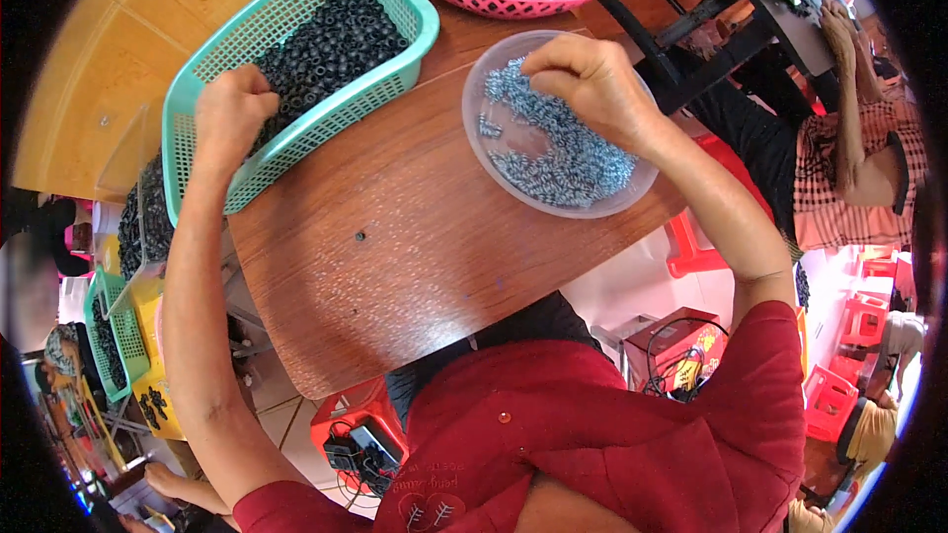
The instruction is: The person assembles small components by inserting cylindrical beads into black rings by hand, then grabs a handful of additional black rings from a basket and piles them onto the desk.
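Note:
My left hand (235, 111) is closed, fingers curled at the left part of a teal perforated basket (341, 118). A heap of small black ring-like pieces (336, 49) lies in that basket. On the right, my right hand (591, 87) is over a translucent round bowl (583, 209), its thumb and fingers pinched together. Many small silvery coiled pieces (568, 173), which look like springs, lie in the bowl. Whatever either hand holds between its fingertips is hidden or too small to make out. One small dark piece (359, 236) rests on the brown wooden table (425, 266).
Beyond the table's far edge stands a pink basket (509, 2) of black pieces. At the left are a clear bin (148, 212) and another teal basket (117, 341). Another person's hand (837, 28) works at the far right. Red stools (360, 415) and cables surround the table.

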Demonstrator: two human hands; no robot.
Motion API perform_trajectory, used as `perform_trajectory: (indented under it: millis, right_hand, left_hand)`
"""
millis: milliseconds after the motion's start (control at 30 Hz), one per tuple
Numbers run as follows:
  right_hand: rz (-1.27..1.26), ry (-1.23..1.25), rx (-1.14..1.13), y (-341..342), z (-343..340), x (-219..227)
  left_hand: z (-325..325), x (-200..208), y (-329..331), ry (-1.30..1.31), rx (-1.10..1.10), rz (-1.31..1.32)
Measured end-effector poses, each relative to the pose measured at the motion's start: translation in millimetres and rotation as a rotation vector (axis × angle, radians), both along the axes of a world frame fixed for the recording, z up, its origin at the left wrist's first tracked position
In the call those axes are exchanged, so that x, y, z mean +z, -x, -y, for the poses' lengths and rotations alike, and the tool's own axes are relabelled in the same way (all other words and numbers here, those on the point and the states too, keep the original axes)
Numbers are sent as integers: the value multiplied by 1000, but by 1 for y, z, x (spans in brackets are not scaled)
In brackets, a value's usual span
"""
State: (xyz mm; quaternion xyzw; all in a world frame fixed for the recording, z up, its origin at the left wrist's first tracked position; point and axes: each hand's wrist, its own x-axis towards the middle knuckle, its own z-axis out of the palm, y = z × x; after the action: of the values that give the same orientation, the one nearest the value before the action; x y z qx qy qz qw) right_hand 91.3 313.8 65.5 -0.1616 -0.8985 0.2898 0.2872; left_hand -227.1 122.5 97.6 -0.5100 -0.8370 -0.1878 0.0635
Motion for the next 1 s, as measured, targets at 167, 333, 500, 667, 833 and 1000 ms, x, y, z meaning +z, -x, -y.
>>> perform_trajectory:
  millis: [167,333,500,667,833,1000]
  right_hand:
    - [139,-232,73,-14,5,-30]
    - [266,-506,70,-6,15,-42]
    - [332,-726,123,2,20,-54]
    - [375,-671,85,6,25,-54]
    - [421,-555,52,9,29,-52]
    - [340,-540,31,7,28,-56]
  left_hand:
    - [24,24,-45,-449,-31,909]
    - [84,-2,-134,-613,-38,1527]
    - [103,-56,-181,-739,2,2012]
    - [106,-71,-198,-758,-3,2130]
    - [104,-78,-202,-805,-53,2190]
    - [104,-83,-207,-840,-45,2149]
